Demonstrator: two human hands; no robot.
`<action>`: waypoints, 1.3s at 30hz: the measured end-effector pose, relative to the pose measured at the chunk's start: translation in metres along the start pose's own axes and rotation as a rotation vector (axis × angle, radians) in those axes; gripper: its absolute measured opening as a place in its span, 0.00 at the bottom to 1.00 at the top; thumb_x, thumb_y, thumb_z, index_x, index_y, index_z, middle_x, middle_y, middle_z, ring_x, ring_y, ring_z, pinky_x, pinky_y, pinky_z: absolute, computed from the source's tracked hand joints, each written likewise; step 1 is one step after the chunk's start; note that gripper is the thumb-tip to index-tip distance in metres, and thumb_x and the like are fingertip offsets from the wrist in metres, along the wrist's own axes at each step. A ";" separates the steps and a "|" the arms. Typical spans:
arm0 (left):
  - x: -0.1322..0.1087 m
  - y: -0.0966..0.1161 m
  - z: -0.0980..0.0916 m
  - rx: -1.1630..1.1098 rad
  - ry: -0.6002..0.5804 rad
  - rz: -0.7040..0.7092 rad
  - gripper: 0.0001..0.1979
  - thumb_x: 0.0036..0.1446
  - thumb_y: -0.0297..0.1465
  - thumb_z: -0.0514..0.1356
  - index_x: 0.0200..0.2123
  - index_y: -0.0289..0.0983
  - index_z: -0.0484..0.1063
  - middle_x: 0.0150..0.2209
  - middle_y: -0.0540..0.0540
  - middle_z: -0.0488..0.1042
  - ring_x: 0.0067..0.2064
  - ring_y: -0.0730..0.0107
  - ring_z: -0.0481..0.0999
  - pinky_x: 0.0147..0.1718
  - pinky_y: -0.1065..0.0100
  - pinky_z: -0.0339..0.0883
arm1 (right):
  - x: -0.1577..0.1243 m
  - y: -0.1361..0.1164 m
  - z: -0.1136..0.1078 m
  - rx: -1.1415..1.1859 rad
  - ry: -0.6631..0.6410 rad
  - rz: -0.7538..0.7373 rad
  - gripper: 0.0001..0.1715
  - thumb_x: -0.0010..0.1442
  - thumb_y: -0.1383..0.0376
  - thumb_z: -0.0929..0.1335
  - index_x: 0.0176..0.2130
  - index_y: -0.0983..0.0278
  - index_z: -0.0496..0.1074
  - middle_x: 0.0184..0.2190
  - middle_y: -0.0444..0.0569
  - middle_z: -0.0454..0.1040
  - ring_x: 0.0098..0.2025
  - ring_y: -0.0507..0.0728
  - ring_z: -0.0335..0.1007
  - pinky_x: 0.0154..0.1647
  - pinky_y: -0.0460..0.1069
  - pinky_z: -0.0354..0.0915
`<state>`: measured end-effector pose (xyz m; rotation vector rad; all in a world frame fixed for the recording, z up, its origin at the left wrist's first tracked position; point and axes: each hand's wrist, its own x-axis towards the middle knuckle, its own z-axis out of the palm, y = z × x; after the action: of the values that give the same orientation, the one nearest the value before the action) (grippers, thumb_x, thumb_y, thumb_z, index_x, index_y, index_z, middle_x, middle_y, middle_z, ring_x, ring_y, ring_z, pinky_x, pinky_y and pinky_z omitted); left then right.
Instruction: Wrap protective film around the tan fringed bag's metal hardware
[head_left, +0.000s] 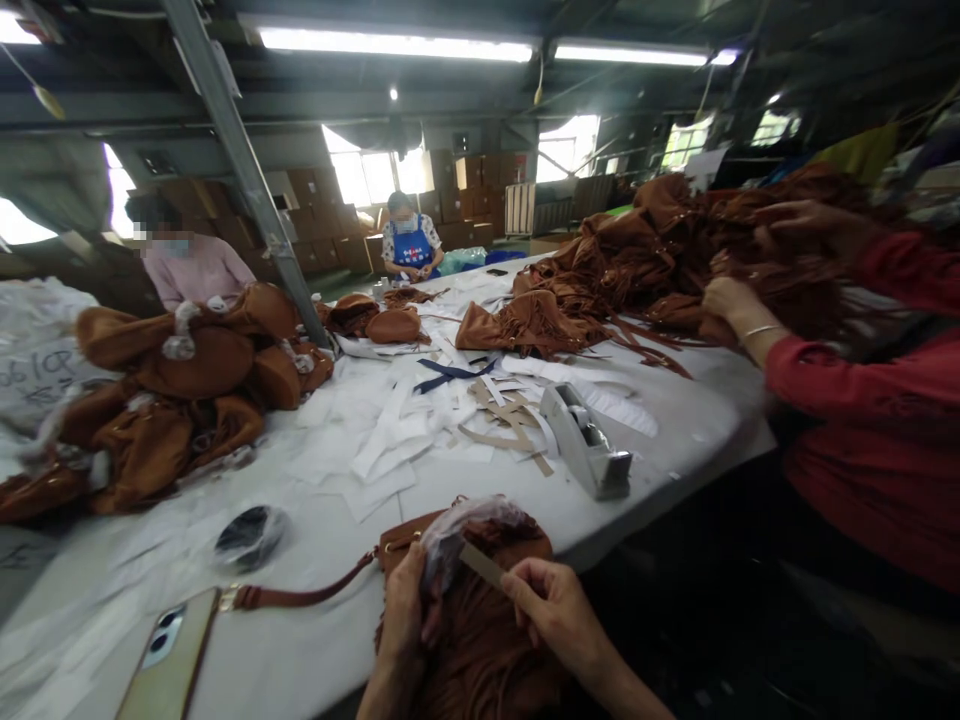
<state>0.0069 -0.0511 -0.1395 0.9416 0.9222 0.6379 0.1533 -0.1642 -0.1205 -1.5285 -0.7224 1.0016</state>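
Observation:
A brown fringed handbag (480, 650) lies at the near edge of the table. My left hand (403, 610) is closed on its left side, beside crumpled clear plastic wrap (450, 530) over the top. Between the thumb and fingers of my right hand (559, 612) is a short tan strip (481, 564), held over the bag. The bag's strap (315, 597) stretches left across the table, its buckle beside a phone (161, 650). The lower part of the bag is partly hidden by my hands and arms.
A tape dispenser (589, 445) stands near the right edge, beside loose paper strips (506, 420). A wrapped black roll (251, 538) lies left. Brown bags are heaped at left (172, 400) and right (637, 260). A red-sleeved person (862, 390) works at right; two others sit farther back.

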 end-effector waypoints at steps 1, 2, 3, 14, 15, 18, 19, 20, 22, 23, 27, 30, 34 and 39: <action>0.000 0.001 -0.001 -0.042 -0.002 -0.013 0.32 0.48 0.61 0.54 0.17 0.37 0.60 0.06 0.57 0.52 0.07 0.83 0.47 0.07 0.78 0.40 | -0.003 0.001 0.004 -0.014 -0.014 0.021 0.28 0.51 0.43 0.69 0.26 0.66 0.68 0.14 0.40 0.65 0.12 0.45 0.55 0.13 0.42 0.47; 0.000 0.002 -0.001 -0.083 -0.008 -0.028 0.32 0.48 0.61 0.55 0.16 0.37 0.58 0.06 0.57 0.52 0.07 0.83 0.47 0.06 0.79 0.39 | -0.005 0.002 0.009 -0.020 -0.018 0.037 0.29 0.50 0.42 0.69 0.26 0.67 0.69 0.14 0.40 0.65 0.12 0.45 0.54 0.12 0.42 0.46; -0.001 0.002 -0.002 -0.111 -0.015 -0.038 0.32 0.48 0.60 0.56 0.16 0.37 0.58 0.06 0.57 0.51 0.07 0.84 0.46 0.06 0.79 0.39 | -0.006 0.003 0.013 -0.022 -0.015 0.045 0.29 0.50 0.42 0.68 0.27 0.67 0.70 0.13 0.40 0.65 0.11 0.45 0.54 0.12 0.42 0.46; -0.038 0.008 0.017 -0.035 -0.037 0.212 0.25 0.52 0.52 0.61 0.40 0.37 0.62 0.16 0.59 0.62 0.10 0.85 0.53 0.07 0.83 0.45 | -0.006 -0.007 0.049 0.100 0.045 0.036 0.30 0.48 0.41 0.70 0.30 0.66 0.71 0.13 0.40 0.65 0.12 0.46 0.54 0.11 0.42 0.46; -0.041 0.007 0.019 -0.038 -0.044 0.218 0.26 0.52 0.51 0.60 0.44 0.38 0.60 0.17 0.59 0.64 0.10 0.84 0.55 0.08 0.82 0.46 | -0.005 -0.007 0.052 0.169 0.020 0.056 0.31 0.47 0.41 0.70 0.31 0.67 0.71 0.14 0.39 0.65 0.12 0.45 0.54 0.12 0.42 0.45; -0.047 0.004 0.020 -0.036 -0.033 0.190 0.34 0.53 0.52 0.59 0.54 0.40 0.51 0.19 0.58 0.66 0.10 0.82 0.55 0.08 0.81 0.48 | -0.004 -0.006 0.060 0.373 -0.069 0.119 0.32 0.45 0.41 0.72 0.33 0.67 0.70 0.15 0.38 0.64 0.12 0.43 0.50 0.12 0.41 0.41; -0.047 0.003 0.020 -0.027 -0.019 0.174 0.37 0.52 0.53 0.59 0.57 0.41 0.48 0.19 0.58 0.66 0.10 0.82 0.55 0.07 0.80 0.48 | -0.004 -0.005 0.061 0.415 -0.084 0.131 0.33 0.44 0.42 0.72 0.33 0.67 0.70 0.15 0.37 0.64 0.12 0.43 0.49 0.12 0.41 0.41; -0.048 0.002 0.019 -0.019 -0.008 0.159 0.39 0.52 0.53 0.59 0.58 0.41 0.45 0.18 0.59 0.66 0.10 0.81 0.55 0.07 0.80 0.48 | -0.005 -0.003 0.062 0.440 -0.092 0.136 0.33 0.44 0.42 0.72 0.33 0.68 0.70 0.15 0.37 0.64 0.12 0.43 0.49 0.12 0.41 0.40; -0.048 0.001 0.018 -0.004 -0.006 0.142 0.37 0.52 0.53 0.60 0.56 0.40 0.50 0.18 0.59 0.64 0.10 0.81 0.55 0.07 0.80 0.48 | -0.005 -0.001 0.062 0.448 -0.093 0.130 0.32 0.44 0.43 0.73 0.32 0.68 0.70 0.15 0.38 0.64 0.13 0.42 0.49 0.12 0.41 0.40; -0.047 0.001 0.017 0.005 -0.017 0.139 0.33 0.51 0.53 0.60 0.52 0.39 0.55 0.17 0.59 0.63 0.10 0.82 0.55 0.07 0.80 0.48 | -0.006 0.000 0.061 0.438 -0.086 0.124 0.32 0.45 0.43 0.73 0.31 0.68 0.70 0.15 0.38 0.64 0.13 0.42 0.49 0.13 0.41 0.41; -0.042 0.000 0.015 0.018 -0.082 0.144 0.24 0.51 0.52 0.61 0.32 0.36 0.62 0.17 0.59 0.60 0.12 0.84 0.54 0.08 0.80 0.48 | -0.005 -0.001 0.053 0.329 -0.062 0.099 0.31 0.44 0.42 0.72 0.27 0.68 0.69 0.15 0.39 0.65 0.13 0.43 0.52 0.13 0.41 0.43; -0.035 -0.001 0.010 0.002 -0.074 0.112 0.24 0.48 0.51 0.64 0.32 0.36 0.63 0.16 0.59 0.61 0.12 0.84 0.53 0.07 0.80 0.48 | -0.004 -0.005 0.044 0.249 -0.096 0.090 0.30 0.45 0.43 0.72 0.30 0.68 0.71 0.16 0.40 0.67 0.14 0.45 0.56 0.13 0.41 0.47; -0.026 0.002 -0.002 -0.022 -0.056 0.108 0.22 0.48 0.48 0.65 0.31 0.36 0.64 0.16 0.59 0.59 0.14 0.84 0.53 0.09 0.81 0.50 | -0.007 -0.005 0.035 0.196 -0.073 0.058 0.30 0.46 0.48 0.74 0.40 0.66 0.71 0.18 0.40 0.70 0.16 0.48 0.62 0.15 0.42 0.55; -0.020 0.012 -0.009 -0.007 -0.100 0.092 0.20 0.50 0.46 0.65 0.29 0.35 0.65 0.19 0.57 0.61 0.15 0.84 0.55 0.11 0.81 0.51 | -0.017 -0.008 0.031 0.280 -0.165 -0.079 0.26 0.43 0.56 0.77 0.39 0.65 0.71 0.31 0.47 0.77 0.35 0.56 0.75 0.35 0.48 0.69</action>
<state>-0.0115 -0.0577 -0.1241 1.0049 0.7908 0.6660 0.1189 -0.1636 -0.1100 -1.1776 -0.7178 1.1271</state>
